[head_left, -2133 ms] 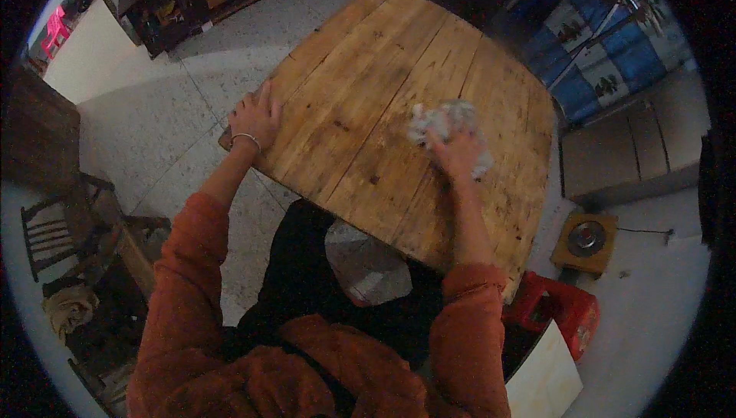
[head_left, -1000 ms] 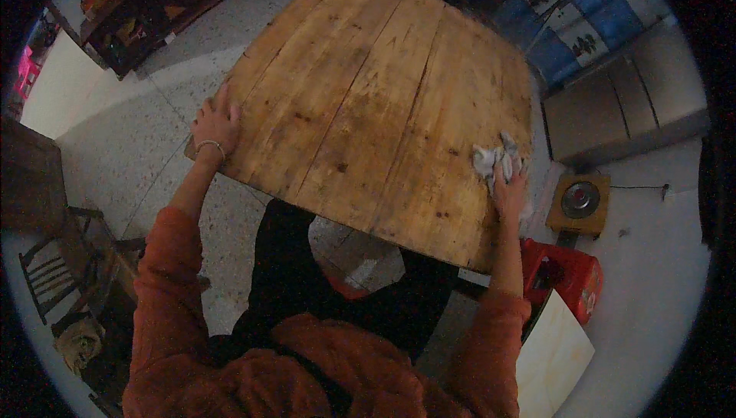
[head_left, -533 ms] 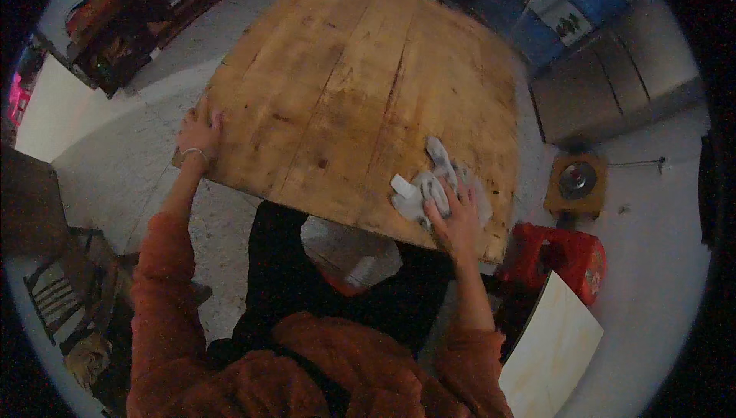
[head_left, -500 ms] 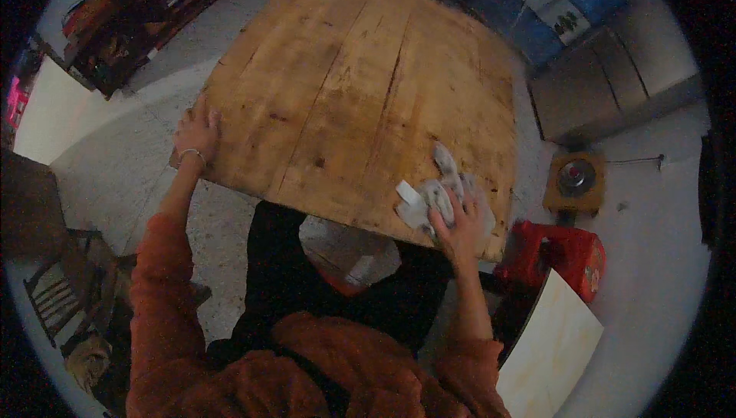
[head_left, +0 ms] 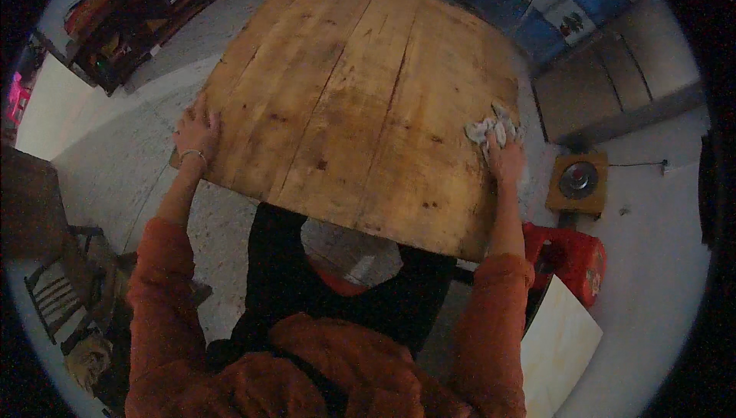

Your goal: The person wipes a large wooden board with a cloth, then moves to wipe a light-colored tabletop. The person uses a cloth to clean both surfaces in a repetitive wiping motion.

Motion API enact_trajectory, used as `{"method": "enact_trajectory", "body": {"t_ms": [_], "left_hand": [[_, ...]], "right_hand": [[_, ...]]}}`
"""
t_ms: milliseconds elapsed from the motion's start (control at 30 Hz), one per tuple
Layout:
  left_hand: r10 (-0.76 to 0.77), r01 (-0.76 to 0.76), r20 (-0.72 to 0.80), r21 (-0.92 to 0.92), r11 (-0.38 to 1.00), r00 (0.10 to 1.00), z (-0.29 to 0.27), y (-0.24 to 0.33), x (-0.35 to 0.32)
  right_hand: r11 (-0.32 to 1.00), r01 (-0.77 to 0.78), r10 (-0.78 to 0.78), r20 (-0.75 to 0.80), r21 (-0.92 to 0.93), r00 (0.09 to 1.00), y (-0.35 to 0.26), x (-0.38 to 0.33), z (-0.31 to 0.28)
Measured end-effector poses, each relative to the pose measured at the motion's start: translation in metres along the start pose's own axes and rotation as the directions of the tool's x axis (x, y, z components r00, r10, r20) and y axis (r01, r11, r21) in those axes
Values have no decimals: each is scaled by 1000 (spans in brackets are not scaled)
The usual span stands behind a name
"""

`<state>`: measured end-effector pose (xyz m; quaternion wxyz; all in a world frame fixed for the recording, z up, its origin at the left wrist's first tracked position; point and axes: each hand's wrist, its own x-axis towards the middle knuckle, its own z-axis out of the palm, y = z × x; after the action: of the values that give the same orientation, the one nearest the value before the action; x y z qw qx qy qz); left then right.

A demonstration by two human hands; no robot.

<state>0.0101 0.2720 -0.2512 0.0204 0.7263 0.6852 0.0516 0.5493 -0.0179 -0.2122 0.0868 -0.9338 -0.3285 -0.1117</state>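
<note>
A wide wooden table (head_left: 345, 111) of several planks, with dark knots and stains, spreads in front of me. At its right edge my right hand (head_left: 506, 161) presses down on a crumpled whitish-grey cloth (head_left: 481, 130), fingers over it. Part of the cloth is hidden beneath that hand. My left hand (head_left: 197, 133) rests on the table's near left edge, fingers extended over the wood and holding nothing. A thin bracelet circles the left wrist.
Right of the table stand a yellowish box-shaped device with a round metal centre (head_left: 579, 180), a red container (head_left: 571, 257) and a pale panel (head_left: 560, 341). Metallic cabinets (head_left: 606, 80) are farther back. Wooden chair slats (head_left: 57, 299) show at lower left, dark shelves (head_left: 153, 11) at far left.
My right hand has slid the cloth away from me and to the right, from the near right part of the tabletop to its right edge. My left hand stays in place.
</note>
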Motion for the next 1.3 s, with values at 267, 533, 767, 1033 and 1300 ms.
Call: {"method": "enact_trajectory", "body": {"t_ms": [267, 533, 767, 1033, 1300], "left_hand": [[75, -75, -35, -9, 997, 997, 16, -5, 12], [18, -18, 3, 44, 999, 1000, 6, -11, 7], [6, -6, -6, 2, 1000, 1000, -6, 8, -1], [27, -32, -83, -64, 997, 996, 6, -6, 3], [40, -40, -82, 5, 999, 996, -3, 11, -7]], "right_hand": [[885, 402, -400, -59, 233, 915, -139, 4, 46], [422, 797, -859, -91, 433, 504, -161, -133, -28], [895, 375, -389, 9, 242, 921, -119, -29, 16], [661, 683, -712, -27, 312, 701, -265, -58, 27], [580, 686, -772, 28, 438, 635, -182, -56, 5]]}}
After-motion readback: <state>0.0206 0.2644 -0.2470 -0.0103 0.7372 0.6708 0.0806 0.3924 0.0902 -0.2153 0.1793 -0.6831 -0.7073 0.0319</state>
